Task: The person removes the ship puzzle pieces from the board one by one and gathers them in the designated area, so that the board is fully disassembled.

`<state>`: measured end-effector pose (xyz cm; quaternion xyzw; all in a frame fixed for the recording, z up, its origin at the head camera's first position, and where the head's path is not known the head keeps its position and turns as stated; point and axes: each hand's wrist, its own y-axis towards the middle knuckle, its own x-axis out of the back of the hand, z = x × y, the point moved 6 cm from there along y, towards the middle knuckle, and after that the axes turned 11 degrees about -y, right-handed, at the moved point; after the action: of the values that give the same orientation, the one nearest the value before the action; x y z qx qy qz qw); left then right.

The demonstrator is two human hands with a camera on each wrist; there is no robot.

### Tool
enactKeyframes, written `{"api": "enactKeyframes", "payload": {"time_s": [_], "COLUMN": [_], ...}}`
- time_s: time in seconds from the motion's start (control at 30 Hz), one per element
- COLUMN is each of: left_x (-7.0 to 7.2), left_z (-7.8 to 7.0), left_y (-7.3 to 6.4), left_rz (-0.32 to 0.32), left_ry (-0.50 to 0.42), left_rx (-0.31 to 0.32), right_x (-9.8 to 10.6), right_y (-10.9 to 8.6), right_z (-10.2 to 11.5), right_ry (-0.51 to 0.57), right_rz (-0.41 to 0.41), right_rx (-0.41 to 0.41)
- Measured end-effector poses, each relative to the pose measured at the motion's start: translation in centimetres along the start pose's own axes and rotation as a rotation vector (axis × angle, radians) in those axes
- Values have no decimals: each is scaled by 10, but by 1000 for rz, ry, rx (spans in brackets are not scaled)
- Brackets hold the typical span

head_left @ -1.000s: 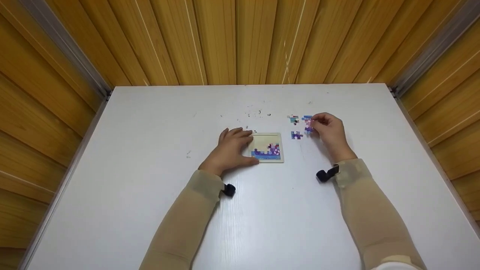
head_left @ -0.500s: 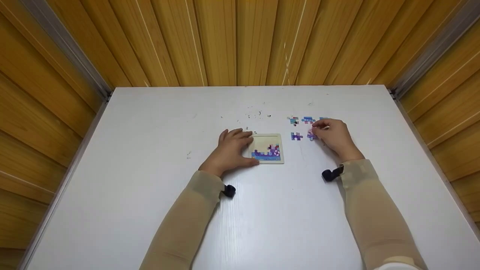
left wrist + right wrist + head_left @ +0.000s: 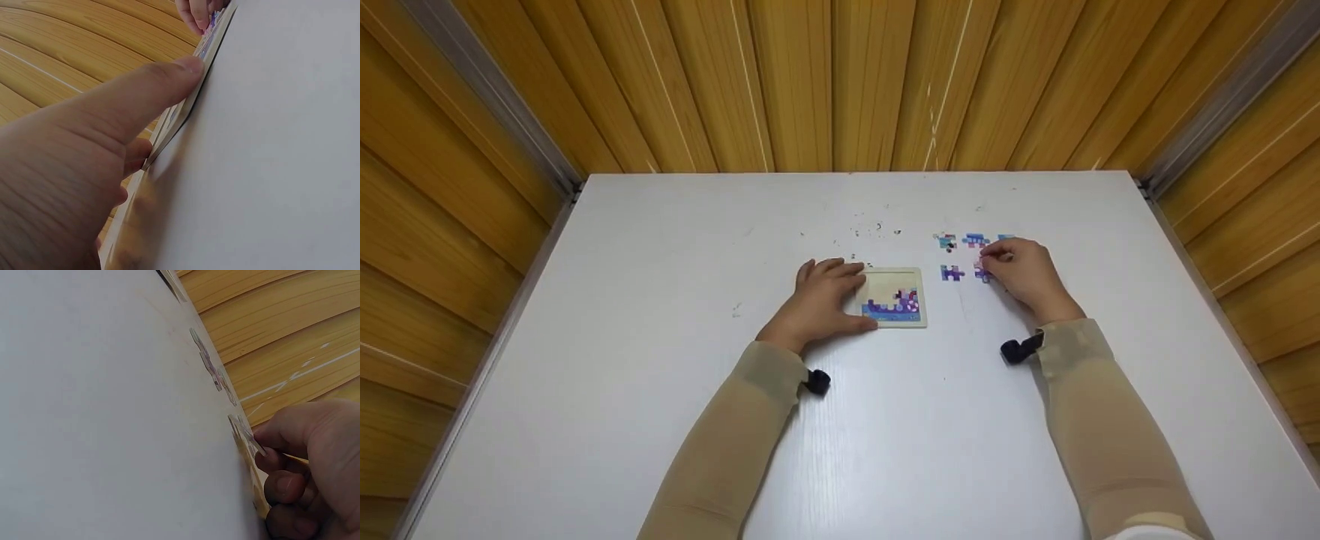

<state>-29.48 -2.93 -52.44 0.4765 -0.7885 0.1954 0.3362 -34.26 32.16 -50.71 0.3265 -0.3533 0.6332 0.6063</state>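
My left hand [image 3: 821, 304] holds a small square puzzle board [image 3: 885, 281] at its left side, thumb at the near corner and fingers at the far one. Purple and blue pieces fill the board's bottom and right; its upper left shows bare. In the left wrist view, the thumb [image 3: 169, 81] presses on the rim. To the right of the board, my right hand [image 3: 1026, 276] pinches a pink and purple puzzle piece [image 3: 980, 265] between thumb and index finger. The right wrist view shows this piece [image 3: 256, 443] tilted at the fingertips.
Loose puzzle pieces lie around the right hand: a teal one [image 3: 947, 241], a blue one [image 3: 976, 239], a purple one [image 3: 952, 273], and another blue one [image 3: 1006, 238] partly behind the hand. Dark specks mark the white table [image 3: 840, 450]. Wooden panels [image 3: 832, 90] enclose it.
My right hand has come a little nearer and to the right with the pinched piece, uncovering the blue pieces, then shifted slightly left. The left hand and board stay in place.
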Motion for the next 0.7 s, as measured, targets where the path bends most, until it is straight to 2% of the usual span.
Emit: {"api": "enactKeyframes", "payload": {"time_s": [0.37, 0.57, 0.7], "left_x": [0, 0, 0], "left_z": [-1, -1, 0], "left_y": [0, 1, 1], "left_rz": [-6, -10, -7], "left_ry": [-2, 25, 19], "left_rx": [2, -6, -2], "right_x": [-1, -8, -18], "right_y": [-1, -4, -10], "right_z": [5, 26, 47], "right_ry": [56, 87, 99], "right_rz": [22, 32, 73], "right_rx": [-55, 7, 49]}}
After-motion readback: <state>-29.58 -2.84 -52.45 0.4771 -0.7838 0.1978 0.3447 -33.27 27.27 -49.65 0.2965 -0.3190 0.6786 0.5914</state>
